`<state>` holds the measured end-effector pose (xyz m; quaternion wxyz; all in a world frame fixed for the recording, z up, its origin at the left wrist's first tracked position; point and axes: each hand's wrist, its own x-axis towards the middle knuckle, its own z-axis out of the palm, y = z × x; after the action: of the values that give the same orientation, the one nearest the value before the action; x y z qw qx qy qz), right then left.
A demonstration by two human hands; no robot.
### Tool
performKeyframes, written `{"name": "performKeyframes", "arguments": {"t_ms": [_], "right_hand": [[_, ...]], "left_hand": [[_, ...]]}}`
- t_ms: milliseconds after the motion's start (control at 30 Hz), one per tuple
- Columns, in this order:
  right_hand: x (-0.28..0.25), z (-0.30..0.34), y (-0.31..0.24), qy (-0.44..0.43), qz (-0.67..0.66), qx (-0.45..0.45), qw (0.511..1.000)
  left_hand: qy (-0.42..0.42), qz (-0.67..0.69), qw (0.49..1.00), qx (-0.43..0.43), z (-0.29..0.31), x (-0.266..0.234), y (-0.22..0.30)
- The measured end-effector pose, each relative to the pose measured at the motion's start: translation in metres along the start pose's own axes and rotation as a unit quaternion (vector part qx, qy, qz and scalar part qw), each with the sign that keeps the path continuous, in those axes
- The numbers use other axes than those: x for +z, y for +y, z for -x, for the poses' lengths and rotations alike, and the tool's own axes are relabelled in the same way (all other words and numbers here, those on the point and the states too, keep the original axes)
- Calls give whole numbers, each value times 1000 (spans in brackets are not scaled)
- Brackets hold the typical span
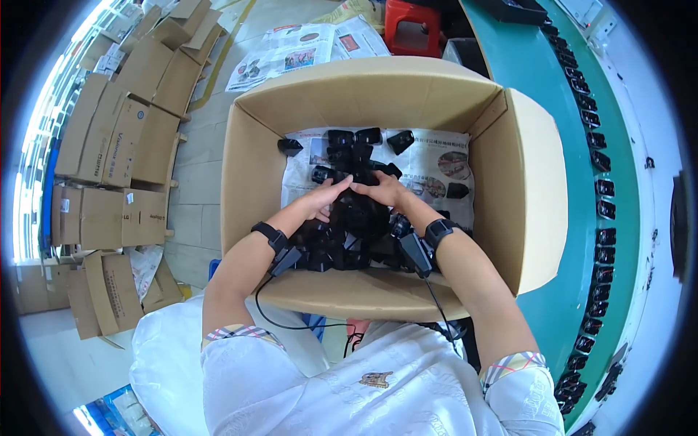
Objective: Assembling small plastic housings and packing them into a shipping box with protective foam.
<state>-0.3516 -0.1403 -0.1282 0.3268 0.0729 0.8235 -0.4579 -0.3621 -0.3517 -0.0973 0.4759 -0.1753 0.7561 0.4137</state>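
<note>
Both my hands reach into an open cardboard box (534,196) lined with newspaper (454,145). My left hand (325,198) has its fingers curled at a pile of glossy black plastic parts (360,214). My right hand (384,190) closes in from the other side, its thumb close to the left thumb. Dark parts sit between and under the two hands; their outlines merge, so I cannot tell how many are held. More loose black parts (400,142) lie toward the box's far side, and others fill its near side below my wrists.
To the right, a long green table (520,73) carries a row of black parts (603,236) along its far edge. Cardboard cartons (123,145) are stacked at left. Beyond the box are newspaper sheets (305,51) and a red stool (412,29). Black cables (283,323) hang from my wrist devices.
</note>
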Motion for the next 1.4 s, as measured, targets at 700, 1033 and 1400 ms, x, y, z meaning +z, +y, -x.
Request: {"name": "performKeyframes", "arguments": {"t_ms": [700, 1033, 1400], "right_hand": [[-43, 74, -6, 48, 336, 17, 940], [-70, 79, 44, -39, 322, 138, 936], [-46, 110, 47, -258, 27, 291, 921]], "left_hand": [[68, -372, 922, 87, 36, 22, -6], [12, -374, 925, -63, 48, -7, -31], [-137, -236, 918, -288, 27, -45, -51]]}}
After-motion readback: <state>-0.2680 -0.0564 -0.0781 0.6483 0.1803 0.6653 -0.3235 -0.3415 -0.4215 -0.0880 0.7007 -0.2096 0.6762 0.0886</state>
